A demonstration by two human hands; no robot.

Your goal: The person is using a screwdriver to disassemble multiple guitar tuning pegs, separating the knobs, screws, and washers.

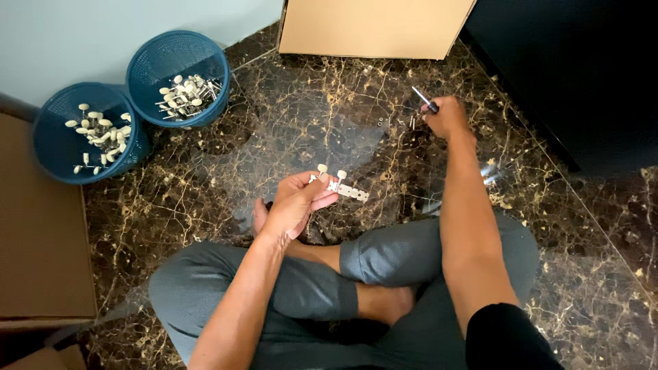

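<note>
Cardboard shows at three edges of the view: a tan box [373,26] with a flat front stands at the top against the wall, a larger brown carton [38,233] fills the left side, and a corner of another lies at the bottom left. No label can be made out on any of them.

Two round blue plastic baskets with mesh walls sit side by side at the upper left; the left basket [51,147] and the right basket [205,58] each hold a loose pile of small metal pegs with cream knob heads. A dark cabinet face [569,75] closes off the upper right.

The floor [288,116] is polished dark brown marble veined in gold. The person sits cross-legged on it in grey trousers, bare feet tucked in.

The left hand [296,204] is curled closed around a narrow perforated metal strip [351,191], which juts out to the right above the knees and carries two cream-headed pegs [332,171] standing up from it. The right hand [447,116] reaches well forward, fingers closed on a small screwdriver [425,99] with a dark handle, its shaft pointing up and left. Just beside that hand a few tiny metal parts [380,122] lie on the marble.
</note>
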